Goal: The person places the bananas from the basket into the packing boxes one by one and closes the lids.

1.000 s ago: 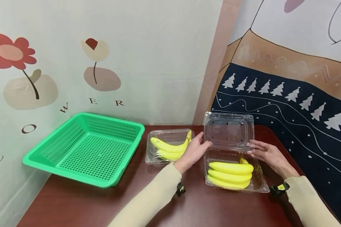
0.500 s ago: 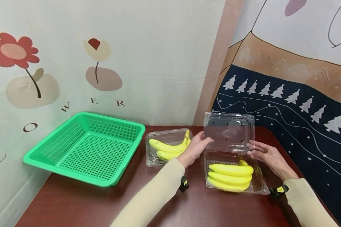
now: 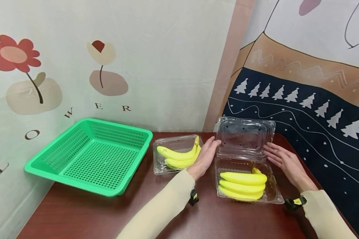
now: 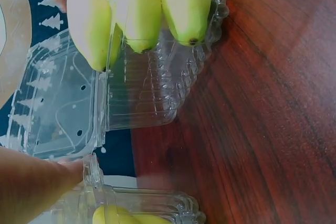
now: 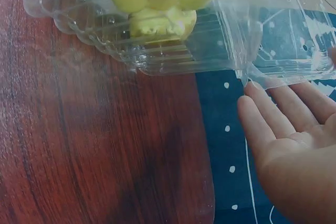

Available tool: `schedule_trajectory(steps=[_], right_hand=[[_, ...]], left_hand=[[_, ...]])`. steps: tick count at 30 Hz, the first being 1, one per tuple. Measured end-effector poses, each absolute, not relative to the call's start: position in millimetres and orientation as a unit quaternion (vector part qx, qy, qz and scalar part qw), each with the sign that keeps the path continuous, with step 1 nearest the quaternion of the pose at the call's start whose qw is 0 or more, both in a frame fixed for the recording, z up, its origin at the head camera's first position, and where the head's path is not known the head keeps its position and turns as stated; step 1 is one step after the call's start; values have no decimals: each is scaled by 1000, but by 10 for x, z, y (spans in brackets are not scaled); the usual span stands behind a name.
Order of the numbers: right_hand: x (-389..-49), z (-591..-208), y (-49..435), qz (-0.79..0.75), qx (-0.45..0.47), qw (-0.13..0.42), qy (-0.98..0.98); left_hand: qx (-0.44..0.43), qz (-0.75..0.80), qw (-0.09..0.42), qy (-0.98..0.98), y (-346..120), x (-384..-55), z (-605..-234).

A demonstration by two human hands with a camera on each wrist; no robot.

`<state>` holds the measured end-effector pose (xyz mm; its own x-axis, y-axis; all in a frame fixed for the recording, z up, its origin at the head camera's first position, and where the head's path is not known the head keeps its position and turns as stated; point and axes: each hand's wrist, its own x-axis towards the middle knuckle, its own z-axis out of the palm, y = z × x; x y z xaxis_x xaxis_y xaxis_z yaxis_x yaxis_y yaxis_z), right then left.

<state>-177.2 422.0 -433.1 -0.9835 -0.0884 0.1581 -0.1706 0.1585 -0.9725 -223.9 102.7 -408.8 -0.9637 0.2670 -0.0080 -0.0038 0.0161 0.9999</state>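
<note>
A clear plastic clamshell box (image 3: 272, 196) stands on the table at the right, its lid (image 3: 245, 132) raised upright at the back. Inside it lies a bunch of yellow bananas (image 3: 242, 187), the stem end toward the right. My left hand (image 3: 203, 159) is at the lid's left edge with fingers extended. On the opposite side, the straight fingers of my right hand (image 3: 284, 162) are right at the lid's right edge, palm upward in the right wrist view (image 5: 299, 145). A second clear box (image 3: 160, 166) with bananas (image 3: 179, 156) inside sits behind my left hand, partly hidden by it.
A large green plastic basket (image 3: 128, 179) stands on the left of the dark red wooden table (image 3: 107, 215). Close behind the table hangs a printed cloth (image 3: 173, 66) with flowers and trees.
The raised lid has shifted a little to the right. My left thumb has drawn back from the lid's front to its edge, and my right hand has loosened and moved slightly right.
</note>
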Motion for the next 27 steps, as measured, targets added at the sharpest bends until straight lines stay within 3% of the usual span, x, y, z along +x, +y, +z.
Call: schedule_trajectory(steps=[17,27], right_hand=[[-1647,-4193,4085,716,105,42,-689],[-1493,-4178,4107,692,126,45,-710]], left_hand=[[159,669,33,725,938,-2041,-4070],[185,669,34,719,909,-1875,-4129]])
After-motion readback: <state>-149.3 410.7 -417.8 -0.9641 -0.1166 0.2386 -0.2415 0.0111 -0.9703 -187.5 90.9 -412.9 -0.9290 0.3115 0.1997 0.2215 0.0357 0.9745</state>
